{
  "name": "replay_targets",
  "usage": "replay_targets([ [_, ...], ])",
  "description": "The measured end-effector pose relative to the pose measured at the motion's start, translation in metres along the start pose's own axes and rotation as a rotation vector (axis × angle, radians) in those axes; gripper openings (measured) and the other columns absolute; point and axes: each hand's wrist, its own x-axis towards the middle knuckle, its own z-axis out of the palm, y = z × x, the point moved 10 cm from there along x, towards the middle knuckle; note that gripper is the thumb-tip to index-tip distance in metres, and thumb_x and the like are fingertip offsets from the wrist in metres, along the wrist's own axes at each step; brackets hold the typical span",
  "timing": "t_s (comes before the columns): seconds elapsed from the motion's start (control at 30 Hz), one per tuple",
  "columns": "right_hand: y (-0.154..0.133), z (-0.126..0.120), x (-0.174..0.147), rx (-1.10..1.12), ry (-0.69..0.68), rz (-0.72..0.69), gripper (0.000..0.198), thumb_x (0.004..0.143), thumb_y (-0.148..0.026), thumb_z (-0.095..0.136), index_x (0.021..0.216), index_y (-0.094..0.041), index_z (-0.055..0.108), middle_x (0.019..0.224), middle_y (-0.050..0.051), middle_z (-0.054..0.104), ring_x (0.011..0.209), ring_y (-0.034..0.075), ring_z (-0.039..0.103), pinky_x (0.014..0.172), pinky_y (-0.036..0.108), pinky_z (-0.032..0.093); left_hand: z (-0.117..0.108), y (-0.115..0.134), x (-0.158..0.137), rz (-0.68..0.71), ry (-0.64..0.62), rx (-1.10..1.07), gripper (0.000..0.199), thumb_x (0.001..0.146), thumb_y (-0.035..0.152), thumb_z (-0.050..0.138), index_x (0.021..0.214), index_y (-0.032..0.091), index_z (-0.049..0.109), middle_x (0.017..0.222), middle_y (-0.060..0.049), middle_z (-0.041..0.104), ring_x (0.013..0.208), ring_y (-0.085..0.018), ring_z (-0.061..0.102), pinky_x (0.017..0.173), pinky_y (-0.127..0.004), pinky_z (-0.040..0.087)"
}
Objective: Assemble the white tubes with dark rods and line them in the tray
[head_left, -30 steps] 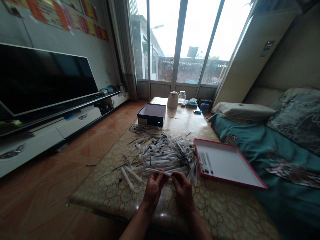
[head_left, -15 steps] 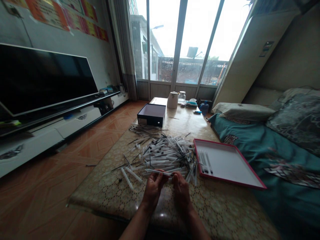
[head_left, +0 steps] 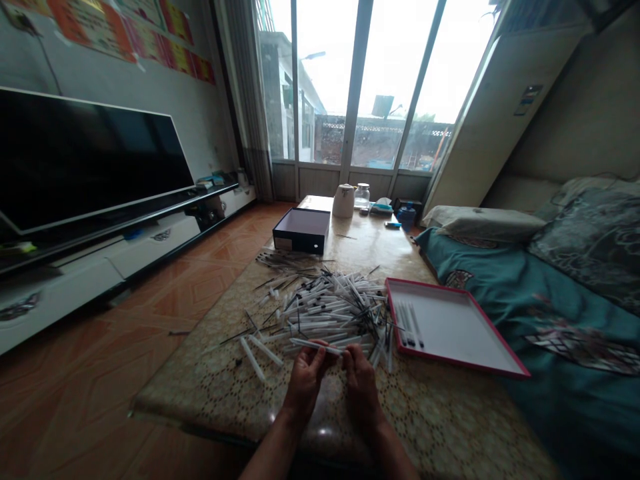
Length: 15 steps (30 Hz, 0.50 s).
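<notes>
My left hand (head_left: 307,373) grips a slim white pen (head_left: 306,343) between thumb and fingers, its left end sticking out past them. At the pen's other end, the fingers of my right hand (head_left: 361,373) are pinched together; what exactly lies between their tips is partly hidden. Just beyond both hands spreads a heap of white pen barrels (head_left: 325,313), mixed with thin dark refills (head_left: 360,300) and small black pieces. To the right, a shallow pink-rimmed box lid (head_left: 463,320) holds several pens (head_left: 411,325) side by side, dark tips toward me.
A dark box (head_left: 301,231) stands behind the heap, beside loose thin refills (head_left: 283,259). Farther back are a kettle (head_left: 344,201), a glass jar (head_left: 363,195) and a tissue pack (head_left: 382,207). The patterned tabletop (head_left: 200,393) borders a green-covered sofa (head_left: 565,320).
The right fingertips have shifted slightly at the pen's end, and more of its pale barrel shows between the hands. The camera view has moved a little; the heap and lid look the same.
</notes>
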Motion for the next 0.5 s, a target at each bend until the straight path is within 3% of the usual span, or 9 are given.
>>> replay_targets([
  [0.1, -0.0001, -0.0001, -0.0009, -0.020, -0.006, 0.012, 0.034, 0.096, -0.040, 0.033, 0.070, -0.023, 0.048, 0.063, -0.002, 0.052, 0.058, 0.014, 0.049, 0.057, 0.024, 0.036, 0.0019, -0.0015, 0.0004, -0.009, -0.022, 0.022, 0.028, 0.064, 0.031, 0.078, 0.083, 0.015, 0.065, 0.077, -0.004, 0.071, 0.074, -0.018, 0.068, 0.076, -0.032, 0.052],
  [0.27, -0.0037, -0.0005, -0.0011, -0.005, -0.004, -0.003, 0.027, 0.095, -0.038, 0.035, 0.080, -0.022, 0.051, 0.070, -0.001, 0.057, 0.063, 0.014, 0.053, 0.061, 0.024, 0.039, 0.0012, 0.0018, -0.0001, 0.003, -0.006, -0.005, 0.025, 0.067, 0.030, 0.076, 0.084, 0.015, 0.064, 0.078, -0.004, 0.072, 0.074, -0.018, 0.068, 0.075, -0.030, 0.052],
  [0.5, 0.0008, 0.0001, -0.0017, -0.032, -0.001, 0.013, 0.034, 0.096, -0.040, 0.031, 0.072, -0.023, 0.049, 0.064, -0.002, 0.054, 0.058, 0.014, 0.051, 0.056, 0.024, 0.036, 0.0045, 0.0008, -0.0008, -0.006, -0.038, 0.019, 0.026, 0.067, 0.031, 0.076, 0.084, 0.015, 0.065, 0.079, -0.005, 0.072, 0.075, -0.018, 0.068, 0.075, -0.031, 0.052],
])
